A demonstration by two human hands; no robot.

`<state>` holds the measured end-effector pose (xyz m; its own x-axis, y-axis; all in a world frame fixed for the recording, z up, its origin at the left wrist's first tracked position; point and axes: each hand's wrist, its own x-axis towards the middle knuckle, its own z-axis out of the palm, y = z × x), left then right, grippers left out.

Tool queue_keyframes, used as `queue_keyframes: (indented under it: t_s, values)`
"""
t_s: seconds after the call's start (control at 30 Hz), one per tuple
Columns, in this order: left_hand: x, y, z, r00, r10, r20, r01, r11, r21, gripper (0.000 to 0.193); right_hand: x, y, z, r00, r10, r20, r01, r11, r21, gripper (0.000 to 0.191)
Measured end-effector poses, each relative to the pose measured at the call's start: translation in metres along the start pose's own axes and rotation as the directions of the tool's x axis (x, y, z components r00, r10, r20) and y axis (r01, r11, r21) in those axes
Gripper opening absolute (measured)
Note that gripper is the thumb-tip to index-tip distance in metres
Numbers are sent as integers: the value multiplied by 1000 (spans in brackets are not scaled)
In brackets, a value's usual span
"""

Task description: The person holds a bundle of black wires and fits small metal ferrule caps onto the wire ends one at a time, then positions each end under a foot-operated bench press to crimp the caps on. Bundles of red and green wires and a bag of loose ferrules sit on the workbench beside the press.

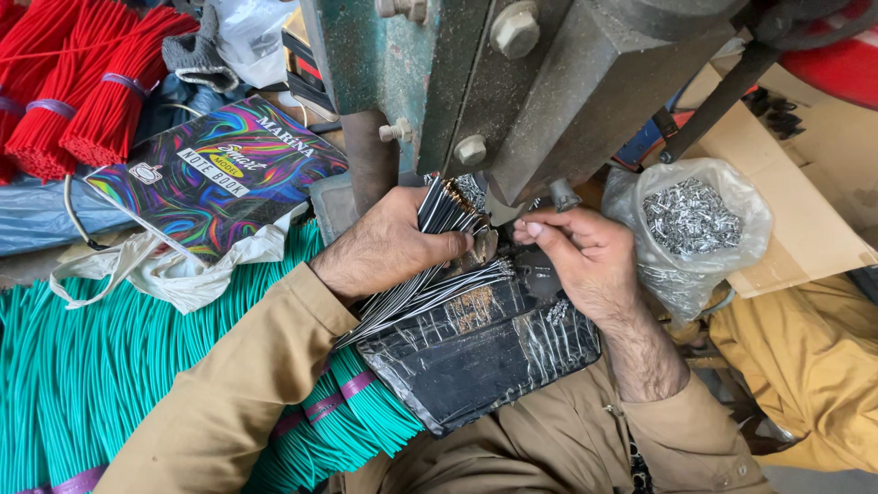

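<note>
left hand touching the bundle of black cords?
Touching. The head view shows the left hand wrapped around the bundle of black cords, thumb pressed across it, with no gap.

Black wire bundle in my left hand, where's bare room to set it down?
The flat brown cardboard sheet right of the clear bag of metal clips is bare. The black plastic sheet on the lap has some room. Crowded: green cord bundles, notebook, red cords; both hands under the press.
</note>
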<state>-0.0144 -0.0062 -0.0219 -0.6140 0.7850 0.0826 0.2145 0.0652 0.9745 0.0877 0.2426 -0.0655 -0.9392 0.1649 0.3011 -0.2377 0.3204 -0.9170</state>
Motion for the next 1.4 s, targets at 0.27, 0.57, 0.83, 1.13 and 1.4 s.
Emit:
queue_keyframes:
  t_s: [0.27, 0.57, 0.83, 1.13, 1.4]
  values:
    - [1, -6, 0, 999, 19, -42, -19, 1000, 7, 20, 11, 2, 17, 995, 18, 98, -38, 977, 210, 9]
    - [2, -7, 2, 999, -23, -42, 22, 999, -25, 18, 12, 15, 17, 996, -19, 89, 14, 998, 63, 9]
    - [1, -2, 2, 996, -76, -45, 75, 997, -31, 18, 12, 18, 14, 998, 34, 62, -29, 997, -71, 7]
    - [-1, -2, 0, 1000, -9, -18, 8, 999, -49, 17, 1, -4, 8, 991, -36, 126, 25, 995, 94, 12]
    - [1, -9, 1, 999, 53, -12, -54, 998, -18, 13, -14, -38, -39, 974, 28, 224, 113, 800, -589, 19]
